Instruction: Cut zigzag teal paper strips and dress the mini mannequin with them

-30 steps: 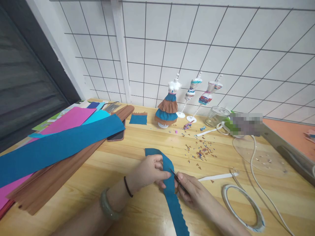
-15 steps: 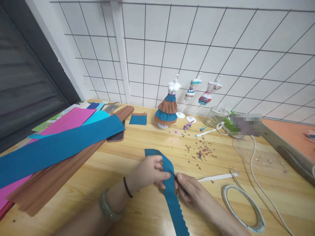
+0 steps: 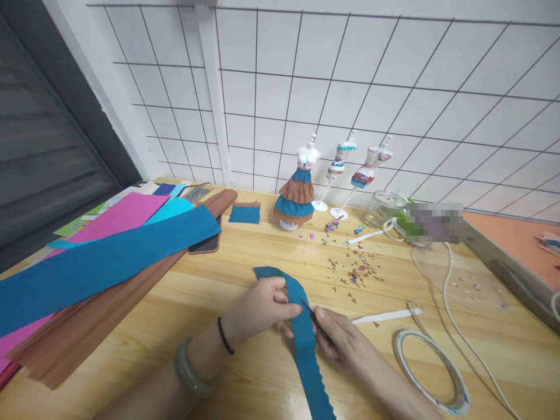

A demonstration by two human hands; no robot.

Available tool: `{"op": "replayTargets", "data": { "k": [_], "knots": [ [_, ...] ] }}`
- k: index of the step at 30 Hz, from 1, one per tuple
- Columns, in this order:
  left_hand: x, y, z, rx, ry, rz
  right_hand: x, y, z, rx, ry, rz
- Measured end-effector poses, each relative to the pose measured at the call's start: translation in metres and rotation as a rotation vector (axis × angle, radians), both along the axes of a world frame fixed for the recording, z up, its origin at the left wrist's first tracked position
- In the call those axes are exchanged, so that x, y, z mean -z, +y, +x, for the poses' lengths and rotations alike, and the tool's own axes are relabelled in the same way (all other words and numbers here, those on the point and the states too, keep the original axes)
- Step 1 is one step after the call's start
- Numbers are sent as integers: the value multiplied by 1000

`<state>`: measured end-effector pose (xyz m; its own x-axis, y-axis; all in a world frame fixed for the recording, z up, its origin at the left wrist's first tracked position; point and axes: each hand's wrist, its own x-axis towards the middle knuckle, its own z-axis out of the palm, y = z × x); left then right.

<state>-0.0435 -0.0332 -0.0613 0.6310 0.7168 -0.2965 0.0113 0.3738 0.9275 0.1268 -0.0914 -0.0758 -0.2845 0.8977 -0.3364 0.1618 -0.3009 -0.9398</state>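
A long strip of blue crepe paper [image 3: 307,359] hangs across my left hand [image 3: 273,306], which pinches it between thumb and fingers. The strip's right edge is cut in a zigzag along its lower part, while the upper end curls to the left. My right hand [image 3: 335,335] grips a pair of scissors [image 3: 315,319] with dark blades, their tips at the strip's right edge beside my left thumb. The handles are mostly hidden in my palm. Behind, a small mannequin [image 3: 307,156] wears a tiered skirt [image 3: 295,195] in blue and brown paper.
Stacked coloured papers [image 3: 109,251] cover the left, with a phone [image 3: 205,243] partly under them. Two more mannequins [image 3: 366,175] stand at the wall near a glass jar [image 3: 385,208]. Paper scraps [image 3: 359,271], a tape roll [image 3: 398,344] and a white cable [image 3: 455,326] lie to the right.
Both hands keep nearly the same place on the strip. The strip's upper end has shifted slightly left, and the whole view has moved a little.
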Motion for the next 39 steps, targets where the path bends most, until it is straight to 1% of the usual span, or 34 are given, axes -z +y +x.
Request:
{"op": "replayTargets", "data": {
  "k": [4, 9, 14, 18, 24, 28, 33, 36, 39],
  "knots": [
    [1, 1, -1, -4, 18, 1, -4, 1, -1, -6, -47, 47],
    [5, 1, -2, 32, 36, 46, -1, 3, 0, -30, -75, 115],
    [4, 0, -1, 27, 41, 58, 0, 2, 1, 26, -90, 80],
    [6, -1, 0, 14, 38, 59, -2, 1, 0, 55, -56, 44],
    [12, -1, 2, -50, 50, 63, -4, 1, -3, 59, -49, 47],
    [8, -2, 4, -54, 39, 40, -2, 2, -2, 66, -57, 53],
    [3, -1, 5, -69, 55, -20, 3, 2, 0, 49, -58, 98],
    [5, -1, 4, -81, 64, -31, 3, 2, 0, 62, -53, 95],
    [8, -1, 4, -74, 53, 3, 2, 2, -1, 71, -48, 88]
  ]
}}
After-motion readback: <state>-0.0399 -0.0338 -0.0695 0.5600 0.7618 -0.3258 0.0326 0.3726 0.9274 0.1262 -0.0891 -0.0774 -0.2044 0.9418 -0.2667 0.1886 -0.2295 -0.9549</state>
